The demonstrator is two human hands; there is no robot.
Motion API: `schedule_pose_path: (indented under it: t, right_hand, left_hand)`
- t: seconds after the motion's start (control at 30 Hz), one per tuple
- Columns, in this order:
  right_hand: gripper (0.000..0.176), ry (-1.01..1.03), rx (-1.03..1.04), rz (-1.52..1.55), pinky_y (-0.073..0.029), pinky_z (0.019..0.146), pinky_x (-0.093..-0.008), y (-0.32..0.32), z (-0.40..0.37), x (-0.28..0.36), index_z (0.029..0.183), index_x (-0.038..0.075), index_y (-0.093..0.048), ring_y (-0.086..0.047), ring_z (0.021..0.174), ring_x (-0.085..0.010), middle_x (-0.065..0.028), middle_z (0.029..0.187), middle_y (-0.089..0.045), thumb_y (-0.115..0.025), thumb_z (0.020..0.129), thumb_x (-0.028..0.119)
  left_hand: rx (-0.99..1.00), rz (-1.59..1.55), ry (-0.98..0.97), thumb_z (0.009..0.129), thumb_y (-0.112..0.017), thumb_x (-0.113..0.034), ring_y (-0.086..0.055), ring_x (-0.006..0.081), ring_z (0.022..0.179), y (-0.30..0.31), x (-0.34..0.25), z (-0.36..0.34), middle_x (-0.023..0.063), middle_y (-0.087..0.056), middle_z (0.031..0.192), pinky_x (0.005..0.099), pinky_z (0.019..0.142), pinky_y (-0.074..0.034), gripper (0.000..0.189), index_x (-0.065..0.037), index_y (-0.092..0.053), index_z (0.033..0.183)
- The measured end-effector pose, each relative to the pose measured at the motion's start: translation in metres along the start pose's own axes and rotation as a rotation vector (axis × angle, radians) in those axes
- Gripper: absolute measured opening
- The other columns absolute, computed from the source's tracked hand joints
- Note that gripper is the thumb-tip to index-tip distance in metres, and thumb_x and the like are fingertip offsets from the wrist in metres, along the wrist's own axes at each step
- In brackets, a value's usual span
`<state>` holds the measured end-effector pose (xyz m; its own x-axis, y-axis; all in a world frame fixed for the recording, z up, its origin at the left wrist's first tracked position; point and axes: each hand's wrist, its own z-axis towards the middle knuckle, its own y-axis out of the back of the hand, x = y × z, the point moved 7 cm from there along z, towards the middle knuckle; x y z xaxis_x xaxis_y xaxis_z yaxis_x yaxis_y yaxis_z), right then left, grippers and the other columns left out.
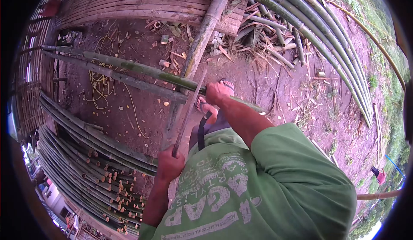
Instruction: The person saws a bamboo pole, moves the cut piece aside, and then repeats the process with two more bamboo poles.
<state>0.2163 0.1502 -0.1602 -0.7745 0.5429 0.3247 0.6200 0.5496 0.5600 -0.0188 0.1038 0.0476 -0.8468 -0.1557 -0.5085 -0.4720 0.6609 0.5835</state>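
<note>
A long green bamboo pole (142, 69) lies across wooden supports, running from the left towards my legs. My right hand (218, 93) is closed around it near its right part, just beside a narrow blade. My left hand (171, 163) grips the dark handle end of what looks like a handsaw (188, 111), seen almost edge-on. Its blade slants up and away from me, across the pole close to my right hand. Whether it has cut into the bamboo I cannot make out. A second, greyer pole (133, 82) lies alongside, nearer me.
A slatted bamboo platform (142, 14) stands at the top, with a slanted post (206, 29) at its corner. Stacked bamboo poles (81, 167) fill the lower left; long poles (331, 38) lean at the upper right. Yellow cord (101, 87) and bamboo scraps (275, 53) litter the dirt.
</note>
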Motion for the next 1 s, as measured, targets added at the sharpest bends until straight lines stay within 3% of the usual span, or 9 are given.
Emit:
schedule_pose_path:
  t: [0.03, 0.13, 0.2, 0.27, 0.33, 0.47, 0.8, 0.93, 1.0]
  right_hand:
    - [0.025, -0.004, 0.0, 0.004, -0.055, 0.081, -0.0394, 0.001, 0.001, -0.001, 0.099, 0.006, -0.07, -0.068, 0.094, -0.0313, -0.0176, 0.102, -0.068, -0.061, 0.077, 0.011]
    - [0.024, -0.017, -0.009, 0.008, -0.055, 0.081, -0.0392, -0.005, 0.01, -0.007, 0.097, 0.006, -0.071, -0.068, 0.095, -0.0305, -0.0176, 0.1, -0.069, -0.063, 0.075, 0.011]
    - [0.023, -0.029, -0.038, 0.001, -0.055, 0.081, -0.039, -0.007, 0.01, -0.007, 0.096, 0.006, -0.071, -0.068, 0.094, -0.0305, -0.0171, 0.098, -0.069, -0.063, 0.074, 0.011]
    - [0.023, -0.023, 0.011, 0.009, -0.055, 0.08, -0.0385, -0.002, 0.004, -0.006, 0.095, 0.006, -0.071, -0.068, 0.093, -0.0313, -0.0175, 0.096, -0.069, -0.064, 0.074, 0.011]
    - [0.023, -0.015, 0.094, 0.008, -0.055, 0.081, -0.0384, 0.011, -0.008, 0.004, 0.095, 0.006, -0.071, -0.068, 0.094, -0.0317, -0.0181, 0.096, -0.069, -0.064, 0.073, 0.011]
    - [0.025, 0.014, 0.111, -0.001, -0.054, 0.082, -0.0418, -0.042, -0.009, 0.009, 0.097, 0.003, -0.069, -0.067, 0.096, -0.0332, -0.0194, 0.099, -0.068, -0.061, 0.074, 0.011]
    - [0.037, 0.012, 0.14, -0.005, -0.053, 0.083, -0.0424, -0.047, -0.014, 0.014, 0.113, 0.01, -0.061, -0.066, 0.097, -0.0331, -0.0166, 0.1, -0.068, -0.062, 0.076, 0.012]
    - [0.037, -0.05, 0.215, -0.042, -0.054, 0.083, -0.0406, -0.045, -0.011, 0.013, 0.108, 0.008, -0.066, -0.066, 0.097, -0.0327, -0.0167, 0.102, -0.068, -0.065, 0.071, 0.013]
    - [0.036, -0.024, 0.15, 0.0, -0.054, 0.084, -0.0413, -0.051, -0.006, 0.011, 0.106, 0.006, -0.067, -0.066, 0.097, -0.0333, -0.0181, 0.101, -0.068, -0.065, 0.071, 0.015]
  left_hand:
    - [0.051, 0.039, 0.048, 0.074, -0.056, -0.011, -0.06, 0.0377, 0.058, 0.008, 0.001, -0.015, 0.019, -0.054, 0.059, 0.0452, 0.057, -0.046, 0.012, 0.001, -0.056, 0.076]
    - [0.053, 0.06, -0.037, 0.074, -0.057, -0.011, -0.06, 0.0404, 0.061, -0.001, -0.002, 0.003, 0.0217, -0.056, 0.061, 0.0452, 0.056, -0.046, 0.012, 0.001, -0.057, 0.076]
    - [-0.074, 0.003, -0.227, 0.076, -0.058, -0.011, -0.049, 0.0264, 0.046, -0.032, -0.009, 0.069, 0.0188, -0.052, 0.055, 0.0388, 0.049, -0.04, 0.014, 0.002, -0.056, 0.072]
    - [-0.055, 0.01, -0.188, 0.078, -0.057, -0.011, -0.056, 0.0371, 0.054, -0.052, -0.023, 0.12, 0.0245, -0.057, 0.063, 0.0433, 0.054, -0.044, 0.014, 0.002, -0.058, 0.077]
    - [-0.06, 0.029, -0.203, 0.078, -0.056, -0.011, -0.059, 0.0408, 0.063, -0.059, -0.022, 0.109, 0.0258, -0.058, 0.068, 0.0458, 0.059, -0.045, 0.013, 0.002, -0.059, 0.08]
    - [0.04, 0.036, -0.099, 0.077, -0.056, -0.01, -0.06, 0.0461, 0.078, -0.048, -0.015, 0.083, 0.0267, -0.06, 0.076, 0.0498, 0.068, -0.046, 0.014, 0.002, -0.058, 0.082]
    - [0.163, 0.016, -0.049, 0.076, -0.057, -0.011, -0.059, 0.0454, 0.076, -0.037, -0.048, 0.101, 0.0257, -0.058, 0.072, 0.0497, 0.068, -0.045, 0.013, 0.002, -0.054, 0.078]
    - [0.083, 0.014, -0.057, 0.077, -0.058, -0.014, -0.059, 0.0441, 0.066, -0.011, -0.011, 0.033, 0.0238, -0.056, 0.064, 0.0483, 0.063, -0.046, 0.015, 0.001, -0.055, 0.079]
    - [0.116, 0.019, 0.008, 0.077, -0.058, -0.013, -0.059, 0.043, 0.063, 0.009, 0.01, -0.004, 0.0239, -0.055, 0.061, 0.0485, 0.061, -0.046, 0.014, 0.001, -0.056, 0.079]
